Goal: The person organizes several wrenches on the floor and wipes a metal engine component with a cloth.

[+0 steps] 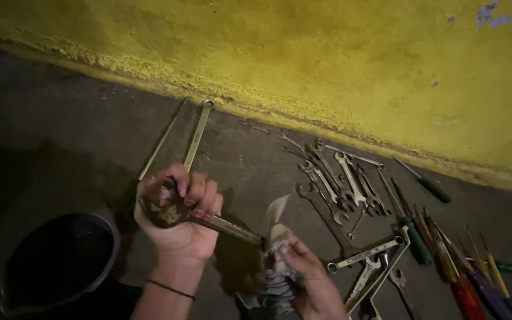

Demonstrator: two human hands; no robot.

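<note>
From the head view, the left hand (176, 213) is closed around the head end of a large spanner (208, 220), while the right hand (303, 275) pinches a rag (277, 249) against its shank (grimy metal). Wiping probably goes best in long strokes along the shank. Right of the spanner lie the wrenches (339, 184); left sits a dark bucket (60, 261), near.

dim scene, light on the yellow wall (327, 59), left side in shadow.
</note>
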